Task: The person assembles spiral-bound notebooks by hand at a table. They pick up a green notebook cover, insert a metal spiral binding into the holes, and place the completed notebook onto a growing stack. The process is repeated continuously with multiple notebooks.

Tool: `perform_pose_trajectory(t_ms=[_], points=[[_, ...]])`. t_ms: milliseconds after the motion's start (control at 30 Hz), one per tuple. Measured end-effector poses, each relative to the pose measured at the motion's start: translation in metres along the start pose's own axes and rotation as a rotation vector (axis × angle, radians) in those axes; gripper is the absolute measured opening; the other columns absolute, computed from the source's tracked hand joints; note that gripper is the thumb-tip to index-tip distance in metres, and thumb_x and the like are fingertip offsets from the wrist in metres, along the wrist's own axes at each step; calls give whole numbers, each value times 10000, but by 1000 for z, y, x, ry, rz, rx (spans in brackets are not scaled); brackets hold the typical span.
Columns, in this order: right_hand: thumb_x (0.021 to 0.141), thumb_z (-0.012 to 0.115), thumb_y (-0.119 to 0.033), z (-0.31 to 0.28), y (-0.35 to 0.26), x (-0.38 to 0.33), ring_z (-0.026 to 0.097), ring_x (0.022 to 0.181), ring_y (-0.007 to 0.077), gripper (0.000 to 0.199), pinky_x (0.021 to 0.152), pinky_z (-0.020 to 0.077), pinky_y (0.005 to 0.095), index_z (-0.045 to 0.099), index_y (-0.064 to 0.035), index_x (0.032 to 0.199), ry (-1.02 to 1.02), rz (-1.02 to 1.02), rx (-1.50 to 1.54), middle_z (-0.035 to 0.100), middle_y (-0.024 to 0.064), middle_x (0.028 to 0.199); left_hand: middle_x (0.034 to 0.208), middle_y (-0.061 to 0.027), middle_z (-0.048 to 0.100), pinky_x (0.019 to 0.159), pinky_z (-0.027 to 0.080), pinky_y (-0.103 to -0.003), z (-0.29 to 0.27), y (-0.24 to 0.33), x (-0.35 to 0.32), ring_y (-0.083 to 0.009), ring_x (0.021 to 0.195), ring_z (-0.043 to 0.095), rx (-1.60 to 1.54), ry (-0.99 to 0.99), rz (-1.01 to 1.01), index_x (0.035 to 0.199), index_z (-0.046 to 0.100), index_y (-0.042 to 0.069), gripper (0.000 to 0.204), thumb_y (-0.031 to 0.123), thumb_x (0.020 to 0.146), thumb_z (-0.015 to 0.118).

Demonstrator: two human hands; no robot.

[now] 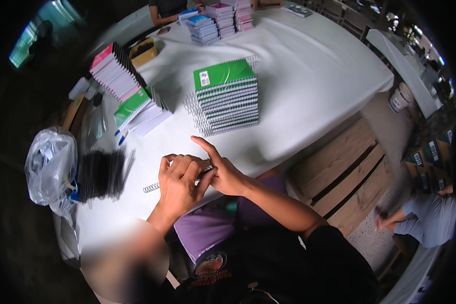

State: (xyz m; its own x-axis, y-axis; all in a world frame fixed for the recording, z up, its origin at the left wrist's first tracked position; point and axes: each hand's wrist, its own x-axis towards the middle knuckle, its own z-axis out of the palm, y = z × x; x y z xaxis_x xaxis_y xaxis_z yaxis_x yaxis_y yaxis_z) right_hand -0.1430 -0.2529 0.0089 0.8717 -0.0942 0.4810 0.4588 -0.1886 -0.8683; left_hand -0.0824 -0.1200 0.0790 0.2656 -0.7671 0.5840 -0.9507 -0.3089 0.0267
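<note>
White-clothed bench (309,91) in a dim workroom, both hands busy at its near edge.

Nearest, at six o'clock, the left hand (179,183) is curled shut and the right hand (223,172) closes beside it, touching it, forefinger sticking out toward twelve; between them they pinch a thin wire spiral coil (151,187) whose free end lies on the cloth toward nine. It looks light, springy and easily bent, best held near the end between fingertips, not squeezed along its length. At nine, a bundle of black coils (102,173) beside a clear plastic bag (50,164). Further off at twelve, a stack of green spiral notebooks (227,96); at eleven, slanted pink and green notebook piles (119,76); farthest, more stacks (220,20). A wooden pallet (344,172) sits on the floor at three.
</note>
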Motion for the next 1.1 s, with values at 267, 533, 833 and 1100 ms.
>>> perform_pose_trajectory(t_ms=[267, 533, 833, 1100], points=[[899, 512, -214, -56, -28, 74, 338, 1208, 226, 533, 1007, 262, 333, 264, -23, 1330, 674, -308, 49, 352, 153, 1295, 1133, -113, 539, 939, 354, -286, 36, 24, 85, -154, 1047, 496, -1400, 681, -552, 1222, 429, -69, 374, 126, 911, 503], [886, 416, -230, -120, 46, 94, 296, 1284, 361, 664, 1036, 262, 335, 76, 36, 1391, 794, -22, -7, 260, 278, 1390, 1069, -140, 569, 898, 362, -409, 99, -35, 133, -279, 1009, 520, 51, 253, 25, 1113, 575, 66, 369, 301, 831, 604], [885, 555, -218, -116, 31, 107, 603, 891, 154, 311, 832, 440, 261, 615, 46, 1038, 949, 35, -213, 660, 137, 958, 889, -133, 590, 702, 449, -347, 93, -56, 120, -229, 760, 564, -501, 489, -732, 1054, 544, 23, 328, 240, 820, 622], [844, 558, -132, -53, 12, 55, 486, 1112, 283, 373, 969, 326, 396, 509, -47, 1204, 741, -501, -403, 567, 160, 1115, 1376, -179, 342, 1048, 232, -454, 48, -237, 0, -285, 1307, 268, 212, -209, -701, 1350, 319, 146, 705, 302, 744, 645]])
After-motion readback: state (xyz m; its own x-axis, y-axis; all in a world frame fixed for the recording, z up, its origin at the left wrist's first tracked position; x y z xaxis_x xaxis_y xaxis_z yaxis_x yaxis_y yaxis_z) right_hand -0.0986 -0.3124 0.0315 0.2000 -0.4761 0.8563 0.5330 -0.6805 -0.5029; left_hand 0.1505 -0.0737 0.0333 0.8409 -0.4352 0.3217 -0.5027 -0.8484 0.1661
